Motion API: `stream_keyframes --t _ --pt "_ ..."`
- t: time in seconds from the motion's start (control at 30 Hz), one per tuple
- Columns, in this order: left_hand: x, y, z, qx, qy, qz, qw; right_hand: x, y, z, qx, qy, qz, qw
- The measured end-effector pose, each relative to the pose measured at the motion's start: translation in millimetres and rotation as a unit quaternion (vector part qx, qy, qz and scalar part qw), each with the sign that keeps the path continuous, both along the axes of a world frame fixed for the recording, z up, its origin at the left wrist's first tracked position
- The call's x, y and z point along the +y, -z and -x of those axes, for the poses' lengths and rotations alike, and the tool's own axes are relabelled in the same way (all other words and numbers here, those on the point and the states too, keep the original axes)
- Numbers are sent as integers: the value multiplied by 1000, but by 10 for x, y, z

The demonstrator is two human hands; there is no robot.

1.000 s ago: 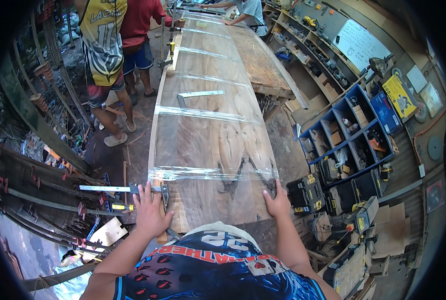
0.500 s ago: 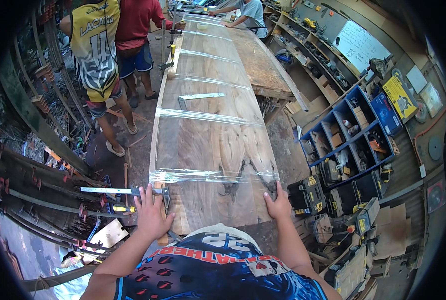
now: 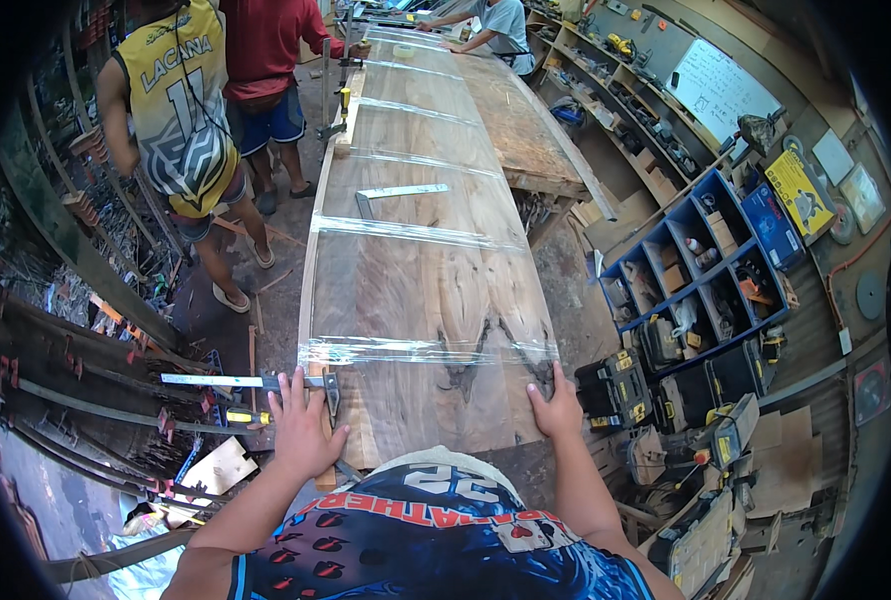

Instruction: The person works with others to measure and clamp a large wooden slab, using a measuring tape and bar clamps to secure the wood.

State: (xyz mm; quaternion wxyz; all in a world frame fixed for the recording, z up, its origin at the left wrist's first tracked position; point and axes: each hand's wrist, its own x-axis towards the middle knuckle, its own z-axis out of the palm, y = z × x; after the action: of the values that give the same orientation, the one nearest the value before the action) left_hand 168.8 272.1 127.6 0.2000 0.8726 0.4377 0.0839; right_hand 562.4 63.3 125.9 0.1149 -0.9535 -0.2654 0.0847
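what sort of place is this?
Likely a woodworking shop: a long wooden panel, a bar clamp at its near left corner, and a black-and-yellow toolbox on the right.

A sleeveless sports jersey (image 3: pixel 406 555) is worn, printed in deep blue and black with brighter blue, smoky swirls toward the right side. Its armholes are edged with light blue piping (image 3: pixel 239 575). Across the front, bold red-orange lettering (image 3: pixel 396 508) is set, seen upside down, with large white numerals (image 3: pixel 456 482) beyond it. The left side is scattered with small red-and-black card-suit shapes (image 3: pixel 334 523); on the right, a pale playing-card motif (image 3: pixel 526 532) is printed. Left hand (image 3: pixel 304 425), right hand (image 3: pixel 558 405) and both arms are bare.
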Motion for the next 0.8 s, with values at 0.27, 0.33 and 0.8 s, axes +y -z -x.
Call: stream_keyframes --t 0.27,0.33,0.8 --pt "-2 4 1 3 0 -4 1000 2 -14 4 7 0 -4 1000" --pt "1 12 2 4 -1 -2 1000 1 -13 4 7 -2 -5 1000" --pt "-2 7 5 6 -1 2 1000 -7 13 -12 5 -4 -4 1000"
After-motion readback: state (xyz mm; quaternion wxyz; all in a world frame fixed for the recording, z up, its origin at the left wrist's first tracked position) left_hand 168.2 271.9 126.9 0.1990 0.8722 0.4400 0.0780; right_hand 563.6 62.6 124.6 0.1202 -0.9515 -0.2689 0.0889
